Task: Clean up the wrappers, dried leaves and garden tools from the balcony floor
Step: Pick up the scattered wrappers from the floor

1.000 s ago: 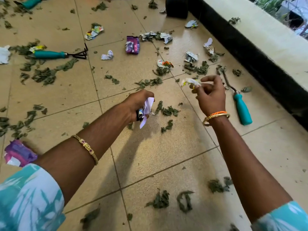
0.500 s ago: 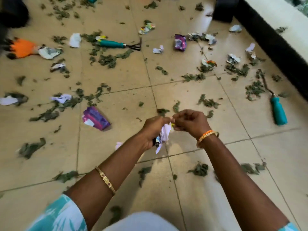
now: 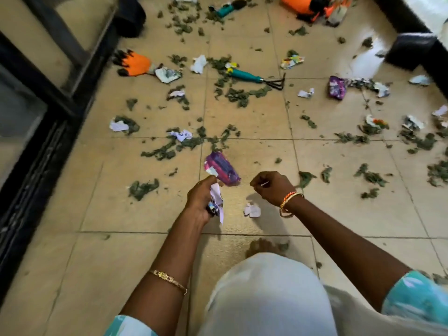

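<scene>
Left hand [image 3: 201, 202]: fingers curled round a crumpled bundle of white and printed paper wrappers [image 3: 216, 202] — held over the tiles, just beside the purple wrapper.
Right hand [image 3: 272, 187]: fingers curled in, well apart from the left; a thin pale sliver shows at the fingertips, too small to say whether it is pinched.
Shiny purple foil wrapper [image 3: 221, 169]: on the beige tiled balcony floor [image 3: 121, 251], just ahead of both hands.
Small crumpled white paper scrap [image 3: 252, 210]: on the tile between the two wrists, below the right hand.
Dried green leaf fragments [image 3: 143, 189]: scattered across most tiles, thickest mid-floor.
Teal-handled black hand rake [image 3: 257, 78]: lying well ahead, amid leaves.
Orange garden glove with black fingertips [image 3: 134, 64]: far left, near the dark door frame.
Step in hand (judgement): gathering wrappers into the left fist; leaves and tools not yet touched.
Risk (judgement): the left-hand bundle looks loosely packed — adding the slippery foil piece could spill scraps back onto the tile; the white scrap near the wrists is easily overlooked.
</scene>
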A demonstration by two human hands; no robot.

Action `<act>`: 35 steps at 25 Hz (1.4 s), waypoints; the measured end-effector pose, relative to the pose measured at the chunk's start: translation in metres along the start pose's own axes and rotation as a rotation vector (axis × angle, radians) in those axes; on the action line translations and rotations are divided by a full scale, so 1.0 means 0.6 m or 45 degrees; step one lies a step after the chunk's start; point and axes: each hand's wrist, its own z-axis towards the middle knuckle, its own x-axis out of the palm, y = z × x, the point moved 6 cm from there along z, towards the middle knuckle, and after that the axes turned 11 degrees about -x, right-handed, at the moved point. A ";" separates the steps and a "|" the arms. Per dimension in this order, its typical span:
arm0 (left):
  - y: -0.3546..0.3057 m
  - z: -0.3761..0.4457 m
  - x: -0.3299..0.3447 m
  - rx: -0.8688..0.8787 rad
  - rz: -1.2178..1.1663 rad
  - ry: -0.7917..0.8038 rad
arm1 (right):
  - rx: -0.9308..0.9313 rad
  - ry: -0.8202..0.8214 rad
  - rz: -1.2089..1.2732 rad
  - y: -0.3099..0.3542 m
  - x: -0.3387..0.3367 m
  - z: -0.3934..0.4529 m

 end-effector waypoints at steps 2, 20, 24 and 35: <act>-0.020 0.017 -0.040 0.015 -0.109 -0.062 | -0.135 0.064 -0.129 0.013 0.043 0.053; -0.057 0.090 0.012 0.450 0.721 -0.045 | -0.228 0.095 0.631 0.031 0.062 0.114; -0.055 0.098 0.004 0.404 0.552 -0.093 | -0.119 -0.143 0.605 -0.005 0.023 0.103; -0.039 0.097 -0.005 0.155 0.018 0.159 | -0.073 0.318 -0.333 -0.054 0.099 0.041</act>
